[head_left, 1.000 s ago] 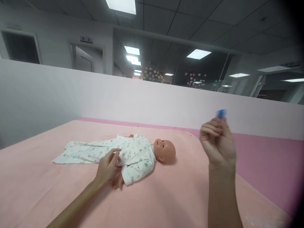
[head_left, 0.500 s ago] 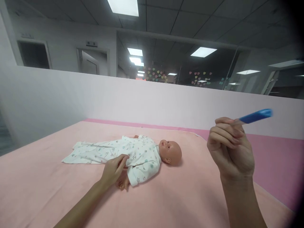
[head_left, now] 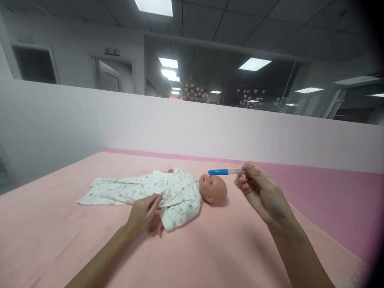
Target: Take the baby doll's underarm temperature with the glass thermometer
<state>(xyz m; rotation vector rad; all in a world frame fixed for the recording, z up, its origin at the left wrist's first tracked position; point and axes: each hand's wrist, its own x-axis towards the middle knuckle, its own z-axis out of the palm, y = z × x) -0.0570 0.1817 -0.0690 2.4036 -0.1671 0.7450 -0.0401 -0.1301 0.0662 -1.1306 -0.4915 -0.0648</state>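
A baby doll (head_left: 214, 190) lies on its back in a white printed outfit (head_left: 177, 192), its head to the right. My left hand (head_left: 144, 211) is at the doll's near side by its waist, thumb and fingers closed together against the outfit. Whether cloth is pinched between them is hidden. In my right hand (head_left: 264, 192), closed in a pinch, is a slim stick with a blue end and a clear shaft (head_left: 219, 172). It points left, nearly level, and its blue end appears over the doll's face; the gap between them cannot be judged.
A pink sheet (head_left: 228, 248) covers the surface under the doll. Behind it stands a low white wall (head_left: 168, 128) with a pink band along its base. A window (head_left: 255, 88) with heart stickers and a doorway (head_left: 114, 76) lie beyond.
My right hand has swung left and inward, bringing the blue-ended stick from pointing right to pointing left over the doll's face. My left hand stays by the doll's waist.
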